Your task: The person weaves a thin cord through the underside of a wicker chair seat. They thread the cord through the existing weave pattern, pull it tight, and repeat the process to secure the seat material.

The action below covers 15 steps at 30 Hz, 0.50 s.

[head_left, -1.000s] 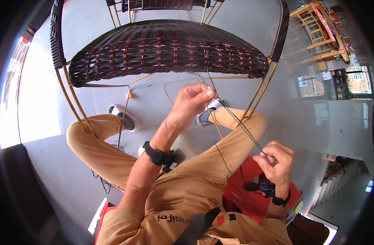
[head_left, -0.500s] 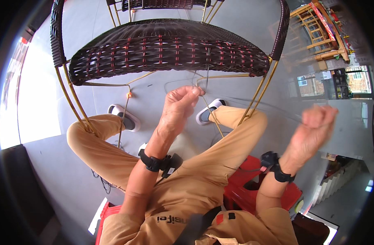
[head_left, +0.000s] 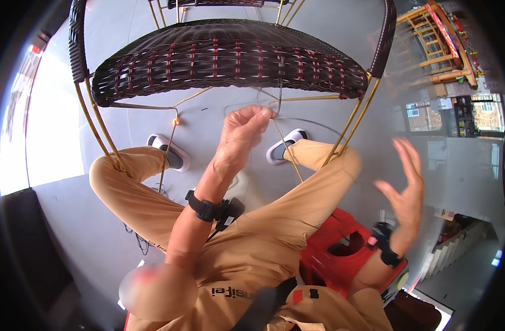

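Observation:
A dark woven wicker chair seat (head_left: 230, 60) on a thin gold metal frame (head_left: 352, 129) stands in front of me. My left hand (head_left: 244, 132) is raised just below the seat's front edge, fingers pinched on a thin dark weaving strand (head_left: 278, 91) that runs up into the weave. My right hand (head_left: 407, 187) is lifted off to the right with fingers spread and holds nothing. Both wrists wear black bands.
My legs in tan trousers and white slippers (head_left: 170, 151) lie under the chair on the grey floor. I sit on a red plastic stool (head_left: 335, 254). Wooden chair frames (head_left: 434, 38) stand at the far right, stairs (head_left: 456, 248) at the lower right.
My right hand drew the strand out to the right, then let go of it and opened. My left hand stayed pinched below the seat edge.

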Each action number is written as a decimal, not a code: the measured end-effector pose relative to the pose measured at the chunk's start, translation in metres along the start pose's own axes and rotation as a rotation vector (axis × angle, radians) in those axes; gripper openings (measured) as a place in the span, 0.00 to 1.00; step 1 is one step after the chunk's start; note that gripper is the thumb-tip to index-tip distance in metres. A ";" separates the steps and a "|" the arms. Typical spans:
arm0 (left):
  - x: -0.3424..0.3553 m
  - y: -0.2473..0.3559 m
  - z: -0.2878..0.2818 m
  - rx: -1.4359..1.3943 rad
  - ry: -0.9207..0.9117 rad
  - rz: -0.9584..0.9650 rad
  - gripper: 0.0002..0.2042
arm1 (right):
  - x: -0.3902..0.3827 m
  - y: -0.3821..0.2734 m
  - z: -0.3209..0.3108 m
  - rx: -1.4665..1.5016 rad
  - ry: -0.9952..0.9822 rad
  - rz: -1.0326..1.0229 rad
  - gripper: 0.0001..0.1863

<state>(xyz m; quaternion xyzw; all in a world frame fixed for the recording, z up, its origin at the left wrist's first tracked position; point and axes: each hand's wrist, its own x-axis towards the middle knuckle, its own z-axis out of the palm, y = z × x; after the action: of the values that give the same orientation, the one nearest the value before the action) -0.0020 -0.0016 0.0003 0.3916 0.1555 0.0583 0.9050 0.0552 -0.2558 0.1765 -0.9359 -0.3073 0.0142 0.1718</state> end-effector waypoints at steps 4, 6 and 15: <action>-0.002 0.002 -0.006 0.022 0.030 0.034 0.09 | 0.056 -0.064 0.109 0.344 0.168 -0.289 0.24; 0.002 0.001 -0.001 0.017 0.029 0.028 0.10 | 0.071 -0.056 0.142 0.446 0.067 -0.165 0.09; 0.039 -0.015 -0.014 0.121 0.262 0.047 0.10 | 0.060 -0.060 0.168 0.761 0.110 0.013 0.21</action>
<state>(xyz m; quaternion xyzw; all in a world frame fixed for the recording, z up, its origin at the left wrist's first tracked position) 0.0300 0.0063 -0.0287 0.4378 0.2663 0.1208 0.8502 0.0476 -0.1229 0.0429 -0.8065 -0.2647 0.0780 0.5229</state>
